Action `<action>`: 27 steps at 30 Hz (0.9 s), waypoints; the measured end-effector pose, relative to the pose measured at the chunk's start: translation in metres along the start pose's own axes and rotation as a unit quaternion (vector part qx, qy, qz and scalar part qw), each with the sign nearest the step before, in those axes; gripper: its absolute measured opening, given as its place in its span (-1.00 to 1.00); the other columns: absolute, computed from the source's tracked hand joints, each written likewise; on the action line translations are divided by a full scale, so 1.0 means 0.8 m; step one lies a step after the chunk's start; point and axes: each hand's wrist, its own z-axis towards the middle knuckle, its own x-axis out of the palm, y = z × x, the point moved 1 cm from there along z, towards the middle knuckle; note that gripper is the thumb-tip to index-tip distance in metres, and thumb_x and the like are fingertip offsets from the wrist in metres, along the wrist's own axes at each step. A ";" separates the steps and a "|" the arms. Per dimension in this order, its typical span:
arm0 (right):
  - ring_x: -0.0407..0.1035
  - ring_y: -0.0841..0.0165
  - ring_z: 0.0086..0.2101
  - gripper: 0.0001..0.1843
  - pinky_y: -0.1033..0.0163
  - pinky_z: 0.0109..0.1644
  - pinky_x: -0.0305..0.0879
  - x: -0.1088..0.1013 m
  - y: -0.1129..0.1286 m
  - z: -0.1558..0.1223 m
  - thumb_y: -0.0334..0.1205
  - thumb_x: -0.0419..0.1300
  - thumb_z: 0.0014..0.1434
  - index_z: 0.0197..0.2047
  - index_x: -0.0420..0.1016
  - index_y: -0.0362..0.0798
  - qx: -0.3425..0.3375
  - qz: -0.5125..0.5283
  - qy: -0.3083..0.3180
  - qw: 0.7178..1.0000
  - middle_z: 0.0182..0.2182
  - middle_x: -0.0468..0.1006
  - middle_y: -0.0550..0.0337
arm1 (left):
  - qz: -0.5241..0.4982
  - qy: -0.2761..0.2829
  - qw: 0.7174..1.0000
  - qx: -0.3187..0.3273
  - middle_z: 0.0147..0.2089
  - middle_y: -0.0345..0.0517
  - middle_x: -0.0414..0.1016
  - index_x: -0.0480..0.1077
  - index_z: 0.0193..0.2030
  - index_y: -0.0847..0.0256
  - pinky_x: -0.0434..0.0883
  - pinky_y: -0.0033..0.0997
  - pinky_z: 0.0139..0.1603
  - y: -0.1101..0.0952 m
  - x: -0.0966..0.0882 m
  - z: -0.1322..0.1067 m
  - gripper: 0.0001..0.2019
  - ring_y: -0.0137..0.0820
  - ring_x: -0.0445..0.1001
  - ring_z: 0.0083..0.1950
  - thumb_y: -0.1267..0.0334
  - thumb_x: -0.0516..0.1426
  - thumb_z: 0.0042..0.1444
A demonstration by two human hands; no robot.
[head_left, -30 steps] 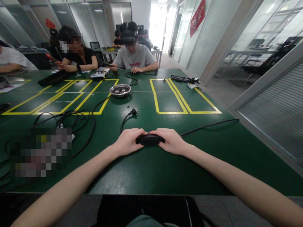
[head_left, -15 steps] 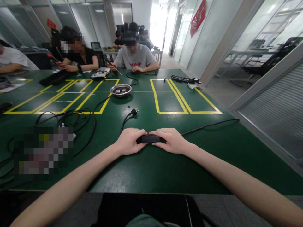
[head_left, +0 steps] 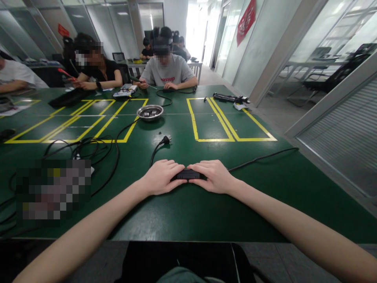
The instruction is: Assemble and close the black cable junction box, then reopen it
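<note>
Two hands are closed on one black box, which is held low over the green table, straight ahead of the body. The left hand is wrapped over the box's left end and the right hand over its right end. Fingers are curled across the top and thumbs tucked along the near edge, so that only a short strip of the box is left showing between the knuckles. The long axis of the box is laid crosswise, from one hand to the other, and neither hand is placed nearer to it: each end is held alike. Whether the box is lifted clear of the table or rests on it cannot be told. From under the right hand a thin black cord is run off to the right. Just beyond the left hand a second cord is curved away and ended in a plug, lying loose and apart from the grip. Farther off, beyond the plug, a metal bowl is set, with yellow tape lines to its right. At the far edge other people are seated.
</note>
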 end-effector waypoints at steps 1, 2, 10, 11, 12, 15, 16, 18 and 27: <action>0.60 0.21 -0.27 -0.64 0.18 -0.21 0.42 0.000 0.000 0.000 -0.01 0.18 0.43 0.09 0.56 -0.08 0.005 -0.005 0.005 1.000 -0.19 0.72 0.00 | 0.007 -0.003 1.000 0.002 -0.19 0.04 0.60 0.46 0.10 0.26 0.42 -0.28 -0.12 -0.001 0.000 0.000 -0.56 -0.21 0.58 -0.16 -0.08 0.02 0.45; 0.60 0.21 -0.29 -0.64 0.18 -0.22 0.42 0.001 0.000 0.000 0.00 0.19 0.42 0.08 0.57 -0.08 0.012 -0.008 0.009 1.000 -0.22 0.72 0.00 | 0.014 -0.005 1.000 0.004 -0.19 0.05 0.60 0.46 0.13 0.27 0.43 -0.27 -0.11 -0.002 0.000 0.000 -0.53 -0.21 0.58 -0.16 -0.10 0.00 0.45; 0.63 0.18 -0.15 -0.62 0.17 -0.11 0.50 0.001 -0.007 -0.001 -0.04 0.18 0.42 0.18 0.55 -0.05 0.001 -0.013 0.009 1.000 -0.03 0.71 -0.02 | 0.019 -0.010 1.000 -0.012 -0.14 0.08 0.63 0.46 0.16 0.26 0.45 -0.24 -0.07 -0.002 0.000 0.001 -0.54 -0.18 0.57 -0.12 -0.07 0.00 0.46; 0.63 0.19 -0.14 -0.62 0.17 -0.11 0.51 0.002 -0.008 -0.002 -0.06 0.16 0.44 0.20 0.54 -0.05 -0.008 -0.020 0.006 1.000 0.00 0.69 -0.02 | 0.006 -0.012 1.000 -0.020 -0.12 0.09 0.63 0.46 0.16 0.26 0.46 -0.23 -0.06 -0.003 -0.001 0.001 -0.53 -0.17 0.58 -0.11 -0.10 0.04 0.43; 0.63 0.20 -0.14 -0.62 0.17 -0.10 0.51 0.002 -0.009 -0.003 -0.08 0.14 0.45 0.22 0.53 -0.04 -0.015 -0.030 0.003 0.999 0.04 0.68 -0.03 | -0.009 -0.013 0.999 -0.032 -0.10 0.10 0.63 0.46 0.15 0.26 0.46 -0.22 -0.06 -0.004 -0.001 0.002 -0.51 -0.15 0.58 -0.10 -0.14 0.08 0.39; 0.61 0.23 -0.14 -0.60 0.18 -0.09 0.52 0.003 -0.010 -0.007 -0.11 0.10 0.47 0.27 0.52 0.03 -0.034 -0.059 -0.006 0.998 0.13 0.62 -0.04 | -0.077 -0.005 0.992 -0.103 -0.11 0.04 0.63 0.51 0.02 0.23 0.45 -0.27 -0.08 -0.008 -0.003 0.004 -0.54 -0.19 0.58 -0.12 -0.15 0.07 0.38; 0.61 0.24 -0.14 -0.60 0.19 -0.08 0.51 0.004 -0.010 -0.008 -0.13 0.08 0.47 0.28 0.51 0.06 -0.040 -0.064 -0.007 0.997 0.14 0.61 -0.03 | -0.108 0.002 0.985 -0.133 -0.16 -0.01 0.63 0.52 -0.07 0.21 0.44 -0.30 -0.11 -0.009 -0.004 0.005 -0.56 -0.23 0.57 -0.16 -0.10 0.00 0.43; 0.60 0.26 -0.12 -0.60 0.19 -0.07 0.50 0.004 -0.011 -0.010 -0.17 0.05 0.48 0.29 0.51 0.10 -0.048 -0.067 -0.013 0.996 0.16 0.60 -0.02 | -0.176 0.021 0.968 -0.177 -0.27 -0.12 0.61 0.52 -0.18 0.19 0.41 -0.37 -0.19 -0.010 -0.004 0.006 -0.56 -0.31 0.54 -0.25 -0.03 -0.06 0.47; 0.59 0.20 -0.15 -0.49 0.18 -0.13 0.49 0.002 -0.013 -0.002 -0.10 0.22 0.37 0.32 0.43 -0.05 0.001 -0.073 0.011 0.997 -0.01 0.66 -0.03 | -0.312 -0.025 0.931 -0.189 -0.17 -0.12 0.62 0.48 -0.07 0.21 0.47 -0.36 -0.15 -0.003 0.002 0.004 -0.68 -0.29 0.56 -0.18 0.04 0.33 0.18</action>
